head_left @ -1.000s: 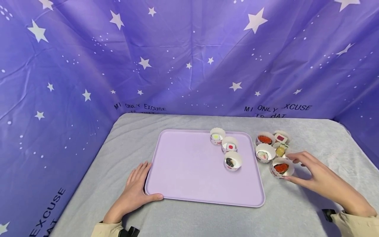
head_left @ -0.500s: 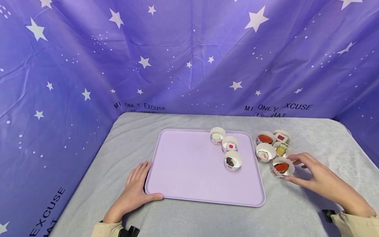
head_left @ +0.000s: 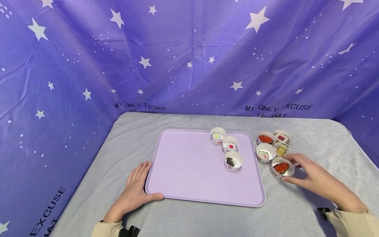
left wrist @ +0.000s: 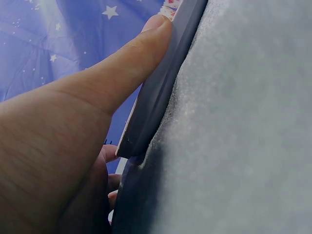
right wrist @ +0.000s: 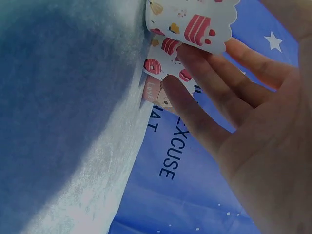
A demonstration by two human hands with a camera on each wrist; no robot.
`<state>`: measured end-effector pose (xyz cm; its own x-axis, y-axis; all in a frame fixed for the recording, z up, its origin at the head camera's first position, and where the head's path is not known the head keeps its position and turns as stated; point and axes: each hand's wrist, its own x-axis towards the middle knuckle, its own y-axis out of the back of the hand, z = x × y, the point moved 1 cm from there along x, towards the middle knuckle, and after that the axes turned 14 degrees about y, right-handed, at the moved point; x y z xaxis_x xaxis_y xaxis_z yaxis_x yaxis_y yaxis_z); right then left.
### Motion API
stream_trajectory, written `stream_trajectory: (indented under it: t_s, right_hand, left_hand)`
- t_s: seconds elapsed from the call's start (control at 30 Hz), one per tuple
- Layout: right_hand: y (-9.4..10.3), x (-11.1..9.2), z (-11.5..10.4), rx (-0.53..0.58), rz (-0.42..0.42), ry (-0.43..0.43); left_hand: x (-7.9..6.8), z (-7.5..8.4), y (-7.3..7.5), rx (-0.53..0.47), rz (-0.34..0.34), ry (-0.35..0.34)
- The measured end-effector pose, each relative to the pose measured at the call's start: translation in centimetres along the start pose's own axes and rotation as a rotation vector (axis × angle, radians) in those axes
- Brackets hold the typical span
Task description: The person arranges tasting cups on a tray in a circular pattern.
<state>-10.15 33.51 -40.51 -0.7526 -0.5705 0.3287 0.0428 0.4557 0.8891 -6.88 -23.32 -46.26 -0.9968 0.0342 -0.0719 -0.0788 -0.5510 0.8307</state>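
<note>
My left hand [head_left: 134, 189] rests at the near left corner of a lilac tray [head_left: 189, 177], fingers straight along its left side and thumb on the front edge. In the left wrist view the thumb lies against the tray rim [left wrist: 146, 114]. My right hand [head_left: 314, 177] holds a white paper baking cup [head_left: 275, 172] from its right side, thumb in front and fingers behind. Inside it sits a toy sushi piece [head_left: 281, 168] with a red top. The right wrist view shows the fingers at the printed side of the cup [right wrist: 195, 24].
Right of the tray, other baking cups [head_left: 265, 153] with toy sushi cluster just behind the held one. Three more cups [head_left: 233, 164] stand on the tray's right part. Grey cloth [head_left: 201, 220] covers the table; a purple starry curtain [head_left: 189, 52] closes off the back and sides.
My right hand has moved slightly left, its fingers closing in around the cup with the red-topped sushi. The left hand and the tray stay as they were.
</note>
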Motion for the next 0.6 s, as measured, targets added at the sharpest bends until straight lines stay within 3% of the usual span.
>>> stream_trajectory:
  t_s: [0.6]
  right_hand:
    - [-0.57,0.32,-0.29,0.005,-0.006,0.003]
  left_hand:
    - [-0.05,0.12,0.04,-0.002,0.0,-0.001]
